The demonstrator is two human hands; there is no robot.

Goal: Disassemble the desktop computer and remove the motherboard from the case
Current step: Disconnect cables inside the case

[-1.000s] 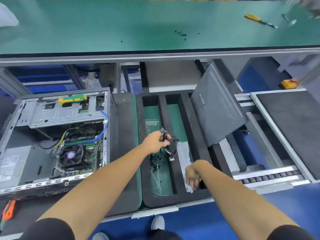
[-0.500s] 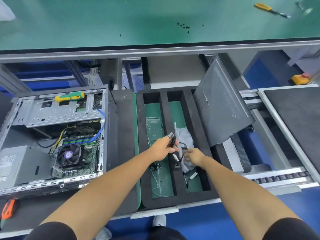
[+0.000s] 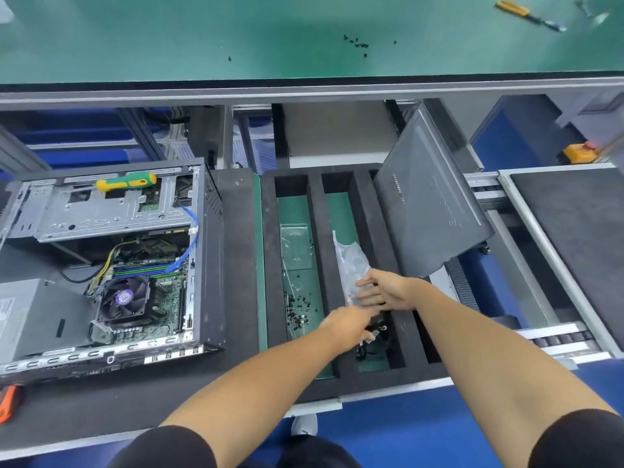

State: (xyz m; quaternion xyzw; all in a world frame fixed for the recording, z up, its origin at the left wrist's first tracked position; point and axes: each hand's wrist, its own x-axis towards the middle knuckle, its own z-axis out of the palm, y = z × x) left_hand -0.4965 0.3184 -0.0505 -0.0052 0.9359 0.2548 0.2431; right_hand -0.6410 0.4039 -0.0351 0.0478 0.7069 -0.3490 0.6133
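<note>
The open computer case (image 3: 111, 261) lies on its side at the left of the dark table (image 3: 236, 211), long axis running left to right, motherboard (image 3: 158, 292) facing up. Over the foam tray's (image 3: 270, 265) middle slot, the left hand (image 3: 351, 327) grips something black, blurred and half hidden; the right hand (image 3: 385, 290) presses straight fingers on a plastic bag (image 3: 351, 261). A green bench (image 3: 304, 35) lies beyond.

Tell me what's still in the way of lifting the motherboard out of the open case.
The green motherboard is not free to lift: the black CPU cooler fan sits on it, blue and yellow cables run to it, and the grey metal drive cage overhangs its far edge. Both hands are over at the foam tray.
</note>
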